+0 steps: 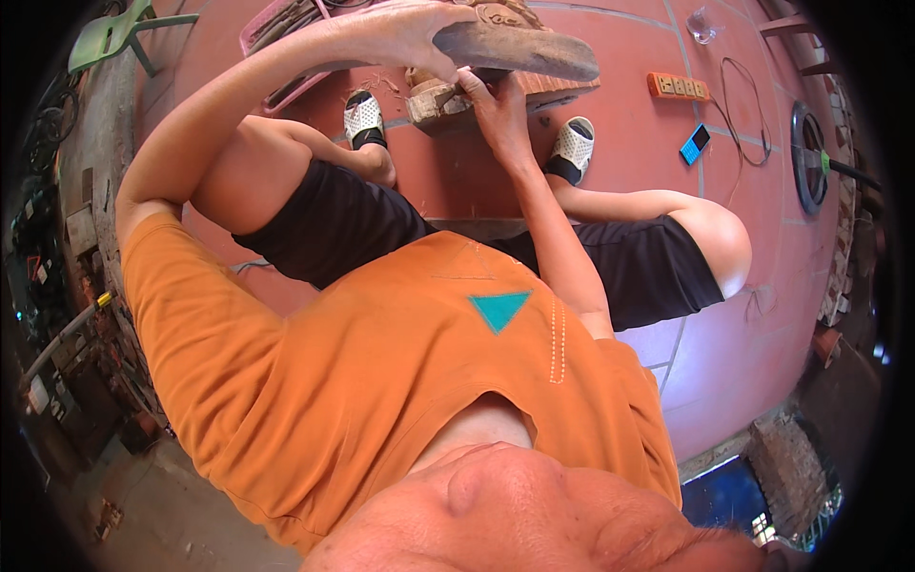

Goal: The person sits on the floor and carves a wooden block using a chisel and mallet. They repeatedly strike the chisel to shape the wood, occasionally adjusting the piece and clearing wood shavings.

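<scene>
Curved piece (522, 51): matt, wood-like. Block (545, 91): rough wood. Shirt (381, 353): matt cloth. Power strip (678, 88): smooth plastic.

I've got the left arm (229, 95) bent wide, left hand (415, 33) clasping; right arm (560, 234) reaching forward, right hand (499, 110) curled.

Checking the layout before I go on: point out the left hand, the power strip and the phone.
Left hand (412, 36): head view, back of the hand.
Power strip (679, 88): head view, middle of its socketed face.
Phone (695, 145): head view, middle of its upper face.

A brown, round-ended wooden piece (524, 52) extends sideways over a block (545, 91).
</scene>
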`<state>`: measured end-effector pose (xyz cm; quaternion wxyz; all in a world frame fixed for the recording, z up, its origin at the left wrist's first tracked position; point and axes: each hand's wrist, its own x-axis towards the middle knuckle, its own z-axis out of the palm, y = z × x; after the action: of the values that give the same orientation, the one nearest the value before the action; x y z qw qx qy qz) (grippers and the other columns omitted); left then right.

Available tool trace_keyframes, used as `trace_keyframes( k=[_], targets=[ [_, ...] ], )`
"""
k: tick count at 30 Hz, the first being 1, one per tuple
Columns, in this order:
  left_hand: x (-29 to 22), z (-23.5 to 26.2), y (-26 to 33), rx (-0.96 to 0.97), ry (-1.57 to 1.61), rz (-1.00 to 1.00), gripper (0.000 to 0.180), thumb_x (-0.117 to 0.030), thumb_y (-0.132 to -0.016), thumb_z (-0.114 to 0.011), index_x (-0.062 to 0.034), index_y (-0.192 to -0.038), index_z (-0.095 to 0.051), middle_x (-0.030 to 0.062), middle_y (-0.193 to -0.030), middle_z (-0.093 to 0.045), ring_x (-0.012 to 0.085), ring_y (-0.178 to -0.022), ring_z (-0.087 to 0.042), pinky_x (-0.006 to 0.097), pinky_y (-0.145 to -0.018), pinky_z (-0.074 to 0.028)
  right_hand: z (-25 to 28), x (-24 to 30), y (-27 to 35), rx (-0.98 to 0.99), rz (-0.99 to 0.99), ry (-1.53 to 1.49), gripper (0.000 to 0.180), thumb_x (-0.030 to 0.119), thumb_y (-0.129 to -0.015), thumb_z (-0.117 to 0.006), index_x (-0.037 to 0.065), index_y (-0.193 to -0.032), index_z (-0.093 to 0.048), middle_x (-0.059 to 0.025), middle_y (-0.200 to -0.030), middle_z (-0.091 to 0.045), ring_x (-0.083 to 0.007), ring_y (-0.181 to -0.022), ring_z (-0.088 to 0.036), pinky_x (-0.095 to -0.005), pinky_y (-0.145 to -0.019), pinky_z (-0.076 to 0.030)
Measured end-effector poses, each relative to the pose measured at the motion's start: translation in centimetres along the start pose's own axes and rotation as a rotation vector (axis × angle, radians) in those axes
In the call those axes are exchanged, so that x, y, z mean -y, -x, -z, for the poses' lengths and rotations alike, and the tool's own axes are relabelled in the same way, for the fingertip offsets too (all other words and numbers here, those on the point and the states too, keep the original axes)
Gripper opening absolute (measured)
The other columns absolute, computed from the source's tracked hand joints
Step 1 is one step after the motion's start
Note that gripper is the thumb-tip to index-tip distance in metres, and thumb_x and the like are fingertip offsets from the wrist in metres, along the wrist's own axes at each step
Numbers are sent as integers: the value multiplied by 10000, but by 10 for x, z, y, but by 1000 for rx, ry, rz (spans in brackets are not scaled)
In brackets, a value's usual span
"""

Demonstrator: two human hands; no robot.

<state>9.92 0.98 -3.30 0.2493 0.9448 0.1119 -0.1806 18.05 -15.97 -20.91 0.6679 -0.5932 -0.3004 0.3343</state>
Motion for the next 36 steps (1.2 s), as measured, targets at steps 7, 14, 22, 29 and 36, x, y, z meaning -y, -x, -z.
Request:
trace_keyframes(
  k=[7,14,22,29,36],
  targets=[
    [22,3,6,-57,107,-45,751,-378,-785,-827,8,-1364,-543,242,-900,-719,330,-790,-733,427,-703,-565,0,7,3,16,-71,-32,180,156,-1001,-674,33,-1120,-619,-73,-1039,-718,-165,-1004,-709,-308,-854,-574],
    [30,4,6,-202,125,-192,648,-286,-766,-800,29,-1289,-584,260,-902,-708,344,-818,-725,426,-735,-559,0,24,-1,-70,-95,-239,184,97,-976,-695,37,-1120,-598,-56,-1002,-686,-162,-952,-711,-309,-808,-572],
    [25,9,2,-173,123,-193,677,-341,-760,-834,44,-1261,-591,280,-1006,-703,372,-906,-716,440,-791,-551,-4,13,-1,-55,-122,-184,191,106,-980,-697,31,-1122,-593,-67,-1014,-693,-163,-948,-710,-301,-815,-568],
    [25,6,1,-178,154,-226,729,-322,-769,-826,63,-1330,-566,287,-1090,-704,366,-983,-715,426,-856,-556,-7,10,-1,-72,-69,-123,159,155,-1015,-661,20,-1093,-632,-87,-999,-715,-178,-937,-719,-319,-834,-592],
    [25,5,1,-187,162,-210,782,-327,-772,-821,73,-1382,-538,289,-1125,-701,356,-1018,-711,414,-890,-556,-7,12,-4,-70,-104,-130,205,104,-966,-715,2,-1097,-595,-80,-977,-692,-150,-908,-690,-299,-800,-569]
  ],
)
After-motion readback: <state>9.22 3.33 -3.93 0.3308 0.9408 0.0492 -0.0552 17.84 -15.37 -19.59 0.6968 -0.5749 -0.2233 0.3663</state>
